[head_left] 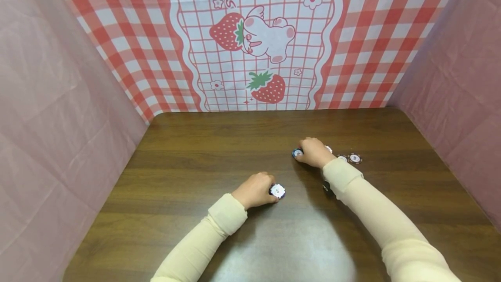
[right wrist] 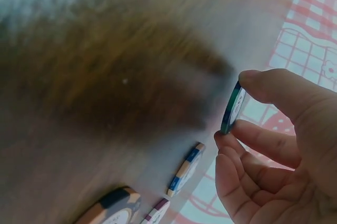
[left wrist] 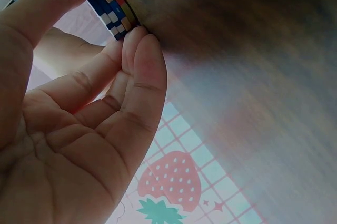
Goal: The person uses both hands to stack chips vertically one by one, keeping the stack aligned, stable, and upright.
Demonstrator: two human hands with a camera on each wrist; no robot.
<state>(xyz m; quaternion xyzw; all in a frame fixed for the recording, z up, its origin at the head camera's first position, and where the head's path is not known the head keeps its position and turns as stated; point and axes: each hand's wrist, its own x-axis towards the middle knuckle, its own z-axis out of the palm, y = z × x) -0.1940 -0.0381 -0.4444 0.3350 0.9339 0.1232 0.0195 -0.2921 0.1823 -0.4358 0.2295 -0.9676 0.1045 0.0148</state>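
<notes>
My left hand (head_left: 256, 189) holds a small stack of poker chips (head_left: 278, 191) by its sides, thumb and fingers around the rim. A white chip marked 5 lies uppermost. In the left wrist view, the stack's edges (left wrist: 114, 14) show blue, white, red and yellowish bands. Farther back and to the right, my right hand (head_left: 315, 152) pinches a single poker chip (head_left: 298, 153) with a blue-green edge and pale centre. The right wrist view shows that chip (right wrist: 234, 107) between the thumb and fingertips, tilted on the picture.
Right of my right hand lie a brown-edged chip (head_left: 355, 158), another chip (head_left: 342, 159) beside it and a white chip (head_left: 328, 148) partly hidden by the hand. A dark chip (head_left: 326, 187) shows beside the right sleeve. A checked strawberry cloth (head_left: 270, 86) hangs behind the wooden table (head_left: 188, 151).
</notes>
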